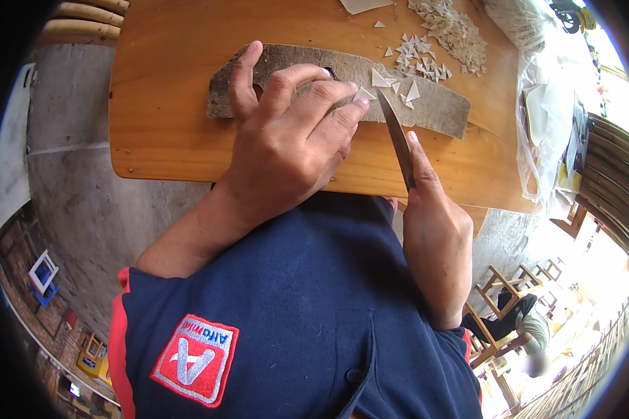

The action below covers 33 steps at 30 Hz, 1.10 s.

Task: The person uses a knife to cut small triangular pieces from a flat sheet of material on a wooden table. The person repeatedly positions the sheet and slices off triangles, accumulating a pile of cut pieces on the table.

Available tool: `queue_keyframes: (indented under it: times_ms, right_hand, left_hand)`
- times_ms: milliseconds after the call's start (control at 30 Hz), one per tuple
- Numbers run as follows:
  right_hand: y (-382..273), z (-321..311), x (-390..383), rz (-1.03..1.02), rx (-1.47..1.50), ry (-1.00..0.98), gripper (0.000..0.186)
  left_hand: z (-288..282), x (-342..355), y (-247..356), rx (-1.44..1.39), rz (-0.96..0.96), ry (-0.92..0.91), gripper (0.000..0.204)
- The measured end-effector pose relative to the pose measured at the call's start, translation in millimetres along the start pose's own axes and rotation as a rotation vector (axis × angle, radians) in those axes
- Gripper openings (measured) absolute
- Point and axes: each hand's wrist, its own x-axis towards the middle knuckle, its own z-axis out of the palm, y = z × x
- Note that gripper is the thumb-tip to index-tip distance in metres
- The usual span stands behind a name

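Observation:
My left hand (293,133) rests on a worn, curved wooden board (444,108), fingers bent and fingertips pinning a small pale flat piece (365,94) near the board's middle; its thumb is mostly hidden. My right hand (433,234) grips a knife (395,129) with the index finger along it, the blade's tip beside my left fingertips. Several small off-white triangles (412,91) lie on the board to the right of the tip. Behind them are loose triangles (416,49) and a larger heap of pale chips (454,31) on the orange wooden table (161,91).
A pale sheet (360,5) lies at the table's far edge, and clear plastic bags (534,140) along its right edge. Wooden stools (503,279) stand at lower right, with a person (524,325) bent among them. Bamboo poles (84,21) show at upper left.

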Motion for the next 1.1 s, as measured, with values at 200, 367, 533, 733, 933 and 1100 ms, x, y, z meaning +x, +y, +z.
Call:
queue_keyframes:
  times_ms: [200, 367, 533, 733, 933, 1100]
  right_hand:
    - [-5, 3, 3, 0.046, -0.028, -0.079, 0.077]
    - [-9, 5, 5, 0.088, 0.076, -0.07, 0.068]
    - [-9, 5, 4, 0.141, 0.129, -0.097, 0.062]
    - [-12, 8, 3, 0.098, 0.044, -0.08, 0.069]
    - [-11, 16, 5, 0.014, 0.007, -0.025, 0.086]
    - [-17, 6, 2, 0.235, 0.108, -0.139, 0.064]
  left_hand:
    - [0, 2, 1, 0.01, -0.027, -0.016, 0.025]
    - [-2, 2, -1, -0.005, -0.034, -0.022, 0.025]
    - [1, 2, 0, -0.023, -0.037, -0.016, 0.026]
    - [0, 4, 1, -0.034, -0.039, -0.027, 0.027]
    - [0, 5, 2, -0.04, -0.044, -0.037, 0.025]
    - [-2, 3, -1, -0.032, -0.068, -0.024, 0.024]
